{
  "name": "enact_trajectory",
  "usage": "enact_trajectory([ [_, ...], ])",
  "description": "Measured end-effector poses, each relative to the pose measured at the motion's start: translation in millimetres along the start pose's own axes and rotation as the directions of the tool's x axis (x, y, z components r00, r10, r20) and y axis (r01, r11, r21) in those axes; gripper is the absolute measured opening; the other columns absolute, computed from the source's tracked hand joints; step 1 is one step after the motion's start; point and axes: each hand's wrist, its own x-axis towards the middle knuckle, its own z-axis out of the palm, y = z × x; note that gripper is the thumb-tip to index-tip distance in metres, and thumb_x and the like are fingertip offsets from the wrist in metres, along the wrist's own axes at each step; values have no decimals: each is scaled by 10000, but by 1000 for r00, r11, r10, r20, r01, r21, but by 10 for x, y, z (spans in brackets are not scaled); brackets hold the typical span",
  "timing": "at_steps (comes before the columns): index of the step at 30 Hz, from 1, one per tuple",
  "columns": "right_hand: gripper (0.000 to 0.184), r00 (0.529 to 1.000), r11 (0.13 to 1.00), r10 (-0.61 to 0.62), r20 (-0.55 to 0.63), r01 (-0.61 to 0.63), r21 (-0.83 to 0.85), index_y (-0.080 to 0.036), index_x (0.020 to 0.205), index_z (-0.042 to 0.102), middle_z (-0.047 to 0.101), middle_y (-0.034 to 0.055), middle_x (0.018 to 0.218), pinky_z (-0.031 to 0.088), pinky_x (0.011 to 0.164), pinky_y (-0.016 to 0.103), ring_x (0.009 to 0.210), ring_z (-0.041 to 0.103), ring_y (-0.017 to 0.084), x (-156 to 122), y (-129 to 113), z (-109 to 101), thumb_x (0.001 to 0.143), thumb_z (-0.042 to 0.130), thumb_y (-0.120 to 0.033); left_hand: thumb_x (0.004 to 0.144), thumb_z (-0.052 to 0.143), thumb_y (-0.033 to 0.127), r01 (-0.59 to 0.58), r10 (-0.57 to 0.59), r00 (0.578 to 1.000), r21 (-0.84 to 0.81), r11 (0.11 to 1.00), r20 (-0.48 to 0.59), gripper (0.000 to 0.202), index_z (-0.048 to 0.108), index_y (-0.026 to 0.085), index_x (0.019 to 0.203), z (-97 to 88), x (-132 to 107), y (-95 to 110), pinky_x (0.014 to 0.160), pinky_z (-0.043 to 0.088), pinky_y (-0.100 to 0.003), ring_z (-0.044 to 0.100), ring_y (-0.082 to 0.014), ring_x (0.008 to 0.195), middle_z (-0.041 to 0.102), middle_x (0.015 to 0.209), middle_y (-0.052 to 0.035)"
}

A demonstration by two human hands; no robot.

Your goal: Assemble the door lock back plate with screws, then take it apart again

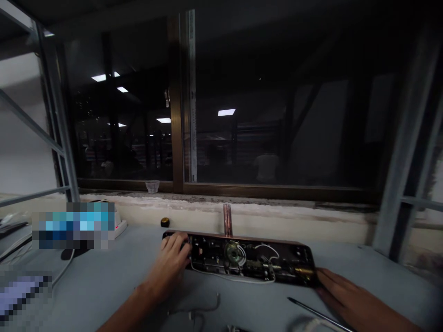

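A long black device housing (289, 254) lies across the table with its inside exposed. A round part (235, 253) sits near its middle, a brass-coloured piece (303, 272) at its right end, and a white wire (235, 278) runs along its front edge. At the left end my left hand (173, 251) has its fingers curled over the housing; what lies beneath the fingertips is hidden. My right hand (341, 290) holds the right end, with the thumb side partly out of sight. Close to that hand lies a thin dark pen-like tool (316, 312).
Loose short cables (197, 311) lie in front on the table (114, 286). Behind the housing stands a copper-coloured cylinder (227, 220), with a small black-and-yellow object (165, 222) to its left. A clear cup (152, 186) rests on the windowsill. Metal posts (411, 152) flank the table.
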Motion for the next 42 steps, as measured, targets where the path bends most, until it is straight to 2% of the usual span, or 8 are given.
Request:
enact_trajectory([
  [2, 427, 1000, 1000, 6, 8, -6, 2, -118, 1077, 579, 585, 132, 1095, 456, 868, 391, 1003, 553, 262, -3, 2, 9, 832, 304, -336, 707, 606, 125, 36, -36, 999, 12, 999, -9, 408, 500, 183, 1096, -35, 34, -26, 946, 285, -440, 354, -288, 1199, 450, 1281, -112],
  [5, 417, 1000, 1000, 12, 11, -12, 27, -120, 1070, 576, 579, 137, 1104, 448, 875, 391, 1014, 545, 260, -14, 21, 36, 836, 312, -342, 691, 639, 202, 120, -119, 990, -14, 993, 71, 594, 388, 206, 1229, -51, 83, -100, 1006, 182, -507, 302, -293, 1245, 426, 1314, -106],
  [10, 386, 998, 997, 57, 10, -58, 54, -141, 1027, 588, 589, 130, 1088, 446, 871, 385, 1004, 550, 266, -7, -9, 24, 816, 345, -354, 683, 647, 232, 288, -258, 946, -148, 946, 195, 550, 423, 211, 1185, -25, 109, -149, 904, 376, -399, 410, -255, 1153, 487, 1219, -83],
  [14, 346, 999, 995, 44, 7, -44, 93, -148, 944, 608, 615, 125, 1020, 464, 835, 382, 923, 588, 256, 33, -123, -76, 804, 325, -291, 678, 648, 189, 282, -245, 954, -250, 926, 170, 517, 432, 208, 1148, -15, 108, -136, 924, 370, -345, 421, -220, 1120, 484, 1178, -67],
  [20, 327, 999, 993, 42, -9, -41, 106, -147, 868, 617, 642, 128, 907, 484, 790, 394, 839, 612, 264, 65, -218, -146, 761, 335, -275, 696, 637, 197, 291, -241, 945, -231, 928, 220, 524, 416, 215, 1171, -33, 119, -137, 939, 362, -356, 382, -229, 1156, 462, 1210, -68],
  [29, 363, 998, 997, 54, 18, -55, 58, -131, 909, 607, 624, 138, 988, 469, 830, 384, 908, 593, 262, 48, -216, -155, 787, 309, -298, 650, 646, 192, 249, -197, 959, -275, 929, 201, 658, 360, 218, 1242, 23, 95, -177, 968, 339, -400, 353, -248, 1193, 436, 1255, -84],
  [34, 413, 997, 998, 61, 49, -63, 20, -90, 952, 605, 611, 162, 1006, 452, 852, 404, 940, 577, 274, 52, -217, -158, 790, 283, -291, 647, 630, 185, 278, -241, 955, -237, 931, 174, 627, 389, 209, 1225, 65, 104, -161, 949, 355, -407, 370, -260, 1183, 452, 1234, -90],
  [42, 378, 996, 996, 46, 71, -51, 76, -117, 926, 608, 614, 153, 962, 451, 838, 383, 908, 583, 259, 59, -283, -208, 782, 284, -248, 678, 623, 181, 323, -292, 923, -91, 942, 251, 574, 403, 220, 1206, -35, 135, -64, 916, 362, -362, 375, -246, 1177, 440, 1243, -83],
])
